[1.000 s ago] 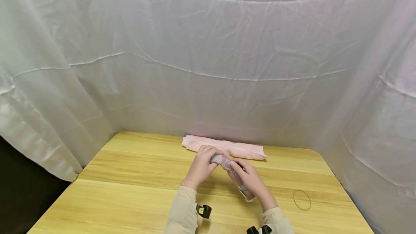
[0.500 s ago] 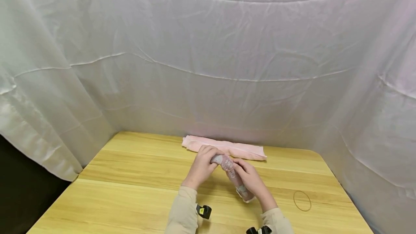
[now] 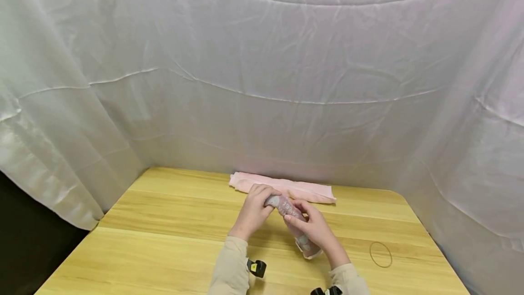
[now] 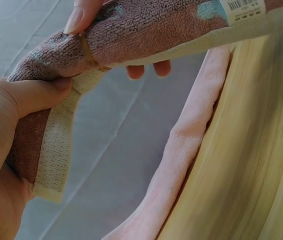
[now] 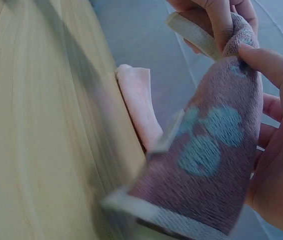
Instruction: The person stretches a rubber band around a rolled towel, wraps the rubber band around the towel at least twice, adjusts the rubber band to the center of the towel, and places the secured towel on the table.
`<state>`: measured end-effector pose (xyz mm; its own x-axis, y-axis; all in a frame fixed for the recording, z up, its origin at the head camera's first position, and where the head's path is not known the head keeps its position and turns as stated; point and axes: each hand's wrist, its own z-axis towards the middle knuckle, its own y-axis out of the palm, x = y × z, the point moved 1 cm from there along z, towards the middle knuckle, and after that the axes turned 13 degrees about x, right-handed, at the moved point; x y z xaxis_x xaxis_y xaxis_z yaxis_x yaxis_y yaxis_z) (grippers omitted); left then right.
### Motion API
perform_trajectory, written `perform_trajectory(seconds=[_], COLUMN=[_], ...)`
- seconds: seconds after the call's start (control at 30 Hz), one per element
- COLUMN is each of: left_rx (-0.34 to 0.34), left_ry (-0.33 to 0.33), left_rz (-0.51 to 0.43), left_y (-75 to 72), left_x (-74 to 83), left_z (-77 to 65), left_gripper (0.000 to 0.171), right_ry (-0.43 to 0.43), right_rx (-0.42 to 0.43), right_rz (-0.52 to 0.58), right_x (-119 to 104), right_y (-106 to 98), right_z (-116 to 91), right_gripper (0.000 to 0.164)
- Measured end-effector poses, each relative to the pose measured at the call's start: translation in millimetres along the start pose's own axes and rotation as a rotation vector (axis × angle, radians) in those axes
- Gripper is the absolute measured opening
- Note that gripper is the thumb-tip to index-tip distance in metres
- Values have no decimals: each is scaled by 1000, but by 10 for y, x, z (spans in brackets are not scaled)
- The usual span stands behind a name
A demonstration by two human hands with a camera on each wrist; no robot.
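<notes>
A rolled mauve towel (image 3: 295, 222) with pale blue motifs and a whitish edge bends between both hands above the table. My left hand (image 3: 254, 211) grips its far end, the thumb lying across the roll in the left wrist view. My right hand (image 3: 319, 231) holds the middle of the roll between thumb and fingers. A thin brown rubber band (image 4: 87, 52) circles the towel between the hands, one right fingertip right beside it. A white barcode label (image 4: 244, 9) shows on the longer part. The roll's loose end (image 5: 181, 220) hangs toward the table in the right wrist view.
A folded pink towel (image 3: 282, 185) lies along the back of the wooden table (image 3: 163, 249). On the right of the tabletop rests another rubber band (image 3: 370, 251). Grey-white curtains (image 3: 262, 81) close off the back and sides.
My right thumb has slid down along the mauve towel. The towel's loose end has swung slightly left and turned. The left hand stays put.
</notes>
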<state>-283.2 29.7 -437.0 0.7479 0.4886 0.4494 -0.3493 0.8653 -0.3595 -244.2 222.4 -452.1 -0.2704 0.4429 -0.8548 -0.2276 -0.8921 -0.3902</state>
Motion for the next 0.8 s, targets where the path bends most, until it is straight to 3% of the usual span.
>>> perform_trajectory(seconds=[0.4, 0.67, 0.8], left_rx=[9, 71, 106], left_ry=[0, 0, 6], left_rz=[15, 27, 45], left_y=[-7, -30, -25], left_x=[5, -21, -51], left_z=[17, 27, 27], left_gripper=[30, 33, 31], right_ry=[-14, -15, 0], right_rx=[11, -23, -29], right_rz=[-92, -164, -169], right_x=[-20, 30, 44], right_y=[27, 23, 15], right_z=[10, 18, 20], right_gripper=[24, 52, 57])
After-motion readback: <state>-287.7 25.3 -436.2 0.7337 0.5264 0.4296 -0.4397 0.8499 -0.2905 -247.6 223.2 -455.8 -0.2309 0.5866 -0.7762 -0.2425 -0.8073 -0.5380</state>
